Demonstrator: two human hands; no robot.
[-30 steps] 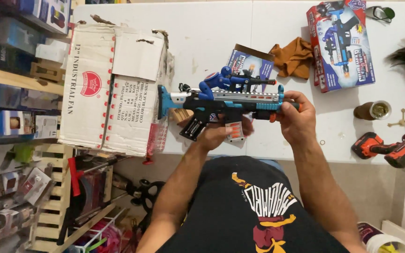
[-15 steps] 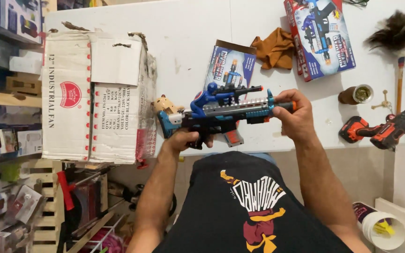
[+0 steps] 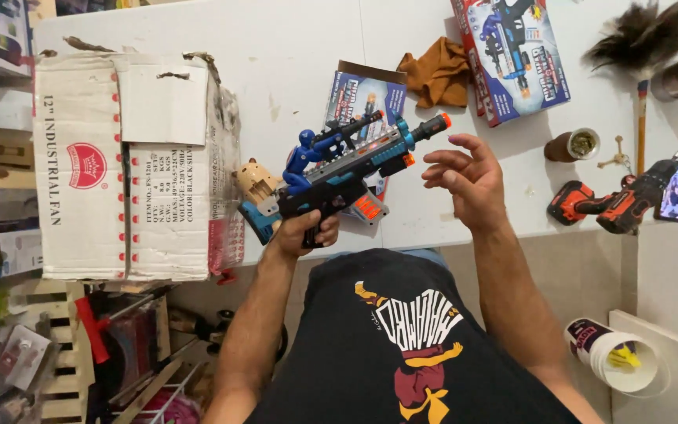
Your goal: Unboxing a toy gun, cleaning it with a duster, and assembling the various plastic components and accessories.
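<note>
A large worn carton (image 3: 131, 165) is set at the left end of the white counter (image 3: 292, 55). A small open box (image 3: 366, 98) is laid near the middle, with a brown cloth (image 3: 437, 74) just beside it and a boxed toy (image 3: 515, 55) further right. A feather duster (image 3: 649, 39), a small jar (image 3: 570, 145), a red and black drill (image 3: 610, 204) and a phone (image 3: 675, 191) are seen at the right. A white tub (image 3: 617, 357) is placed on the floor.
</note>
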